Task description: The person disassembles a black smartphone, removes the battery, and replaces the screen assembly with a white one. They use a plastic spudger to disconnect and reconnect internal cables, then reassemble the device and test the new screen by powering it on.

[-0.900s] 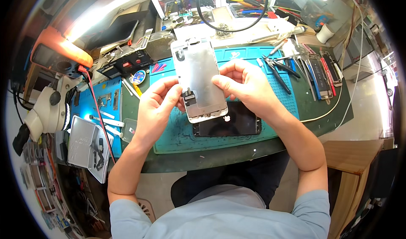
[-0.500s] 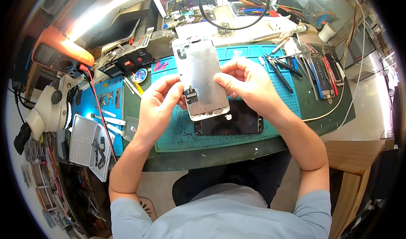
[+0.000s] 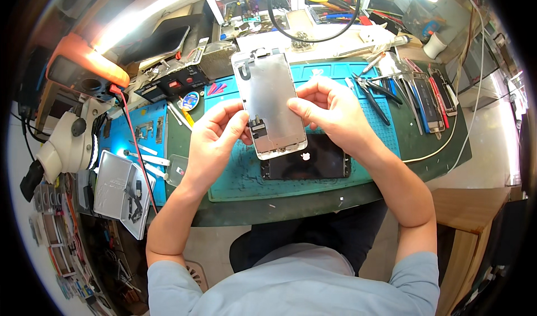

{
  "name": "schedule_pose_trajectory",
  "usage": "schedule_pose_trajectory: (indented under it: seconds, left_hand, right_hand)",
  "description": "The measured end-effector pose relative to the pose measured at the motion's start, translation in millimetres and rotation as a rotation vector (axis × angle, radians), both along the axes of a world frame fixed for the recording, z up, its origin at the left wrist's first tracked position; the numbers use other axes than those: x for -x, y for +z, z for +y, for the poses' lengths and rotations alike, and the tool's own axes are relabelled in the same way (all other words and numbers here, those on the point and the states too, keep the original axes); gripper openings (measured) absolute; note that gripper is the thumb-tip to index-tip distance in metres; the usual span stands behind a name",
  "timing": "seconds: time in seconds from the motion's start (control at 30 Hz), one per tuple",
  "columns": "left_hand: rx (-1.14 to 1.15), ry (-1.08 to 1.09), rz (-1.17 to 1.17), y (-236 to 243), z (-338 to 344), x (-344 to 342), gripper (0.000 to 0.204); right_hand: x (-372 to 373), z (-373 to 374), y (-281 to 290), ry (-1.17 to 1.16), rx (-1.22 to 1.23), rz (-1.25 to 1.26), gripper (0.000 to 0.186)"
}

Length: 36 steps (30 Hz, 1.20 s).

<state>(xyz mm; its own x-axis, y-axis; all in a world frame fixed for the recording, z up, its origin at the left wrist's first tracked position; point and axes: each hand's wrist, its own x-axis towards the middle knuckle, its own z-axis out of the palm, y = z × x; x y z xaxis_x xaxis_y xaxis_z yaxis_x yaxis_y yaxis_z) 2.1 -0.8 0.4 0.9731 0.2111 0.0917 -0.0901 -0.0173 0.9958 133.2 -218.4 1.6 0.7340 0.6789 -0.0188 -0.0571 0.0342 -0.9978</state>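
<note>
Fingers (image 3: 239, 123) of the left hand (image 3: 212, 132) and right hand (image 3: 334, 113) grasp the panel (image 3: 271, 100) by its two long sides, thumbs uppermost; it is held tilted above the middle of the mat (image 3: 235, 181). Compared with both earlier views, the grip is unchanged; bench (image 3: 257, 211), mat and hands shift together slightly rightward, consistent with a head movement. Judged from this, work stands at a steady hold, the panel not set down. Beneath, toward the mat's near edge, lies the dark screen (image 3: 330, 165), its far-left portion covered by the panel; contact between the two cannot be determined. Fingers behind the panel are mostly hidden, as is its front face. Parts (image 3: 136, 201) in the box (image 3: 113, 184) at the bench's left edge are too small to identify. Glare from the lamp (image 3: 154, 18) obscures detail behind the bench's far-left corner.
</note>
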Motion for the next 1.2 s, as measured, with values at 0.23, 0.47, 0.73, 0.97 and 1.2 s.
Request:
schedule_pose_trajectory:
  seconds: [0.23,0.47,0.73,0.97,1.2]
  left_hand:
    - [-0.021,-0.006,0.000,-0.7,0.1,0.1,0.029]
    - [-0.041,0.011,0.020,1.7,-1.4,1.6,0.029]
    - [-0.070,0.044,0.013,1.9,-1.7,2.2,0.027]
    - [-0.064,0.058,0.028,2.3,-2.5,2.4,0.028]
    - [-0.078,0.042,0.029,0.4,0.0,1.0,0.030]
  right_hand:
    - [-2.9,-1.3,-4.5,0.023,-0.035,-0.022,0.023]
    - [-0.2,1.2,-2.6,-0.032,-0.034,-0.063,0.020]
    - [0.9,1.5,-2.1,-0.031,-0.068,-0.053,0.020]
    - [1.2,0.7,-0.1,-0.027,-0.071,-0.038,0.020]
    - [0.6,1.4,-1.1,-0.035,-0.077,-0.060,0.020]
